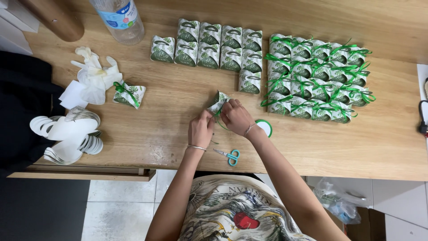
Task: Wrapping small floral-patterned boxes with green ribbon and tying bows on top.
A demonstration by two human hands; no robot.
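At the far left of the wooden table lies a stack of flat white paper cutouts, not yet folded, and above it a pair of crumpled white gloves. Beside them lies 1 finished box, already tied with green ribbon. In the middle, the left hand and the right hand are closed together on a small leaf-printed gift box, just above the table; the fingers pinch a thin green ribbon around it. Near the table edge lie teal scissors, and the ribbon roll is partly hidden behind the right wrist. Farther back, about 10 folded boxes without ribbon stand in rows. At the right, a larger group of tied boxes is ready, so I judge more than half is done. The boxes look like glossy card.
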